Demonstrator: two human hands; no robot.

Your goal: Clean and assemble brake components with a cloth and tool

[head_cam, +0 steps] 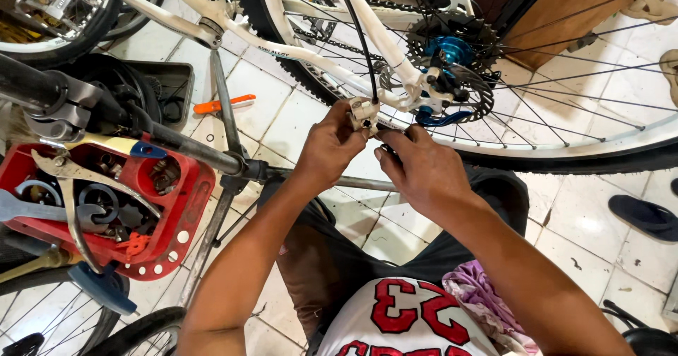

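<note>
My left hand (330,147) pinches a small white brake caliper (364,112) between thumb and fingers. A black cable (357,34) runs from the caliper up along the white bicycle frame (385,42). My right hand (417,169) is closed on something small and dark just right of the caliper; what it is stays hidden by the fingers. Both hands sit just below the rear wheel's brake disc (470,91) and blue hub (448,49), which stand beside the black tyre (565,162).
A red tool tray (185,211) with pliers, spanners and small parts sits at left on a work stand with grey metal legs (226,116). An orange-handled tool (222,104) lies on the white tiles. A dark sandal (646,215) lies at right. Other wheels show at lower left.
</note>
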